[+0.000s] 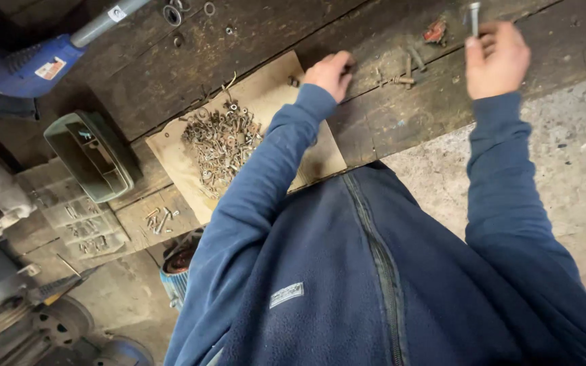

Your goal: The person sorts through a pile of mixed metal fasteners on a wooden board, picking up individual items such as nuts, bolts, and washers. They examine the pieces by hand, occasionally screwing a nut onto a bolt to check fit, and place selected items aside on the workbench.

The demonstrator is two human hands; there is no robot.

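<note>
My left hand (330, 71) rests with curled fingers on the dark wooden bench (266, 27), at the far edge of a cardboard sheet (272, 85). A heap of rusty nuts, bolts and washers (222, 142) lies on that sheet, below and left of the hand. My right hand (496, 57) is raised above the bench and grips a grey metal bolt (474, 15) that points upward. Several loose rusty bolts (401, 74) lie on the bench between my two hands. Whether the left hand holds anything is hidden by its fingers.
A green plastic bin (93, 156) and a clear compartment box of small parts (83, 224) sit left of the cardboard. A few bolts (159, 220) lie nearby. A blue tool with a grey tube (42, 57) lies top left. Washers (184, 10) and a small red object (435, 32) are on the bench.
</note>
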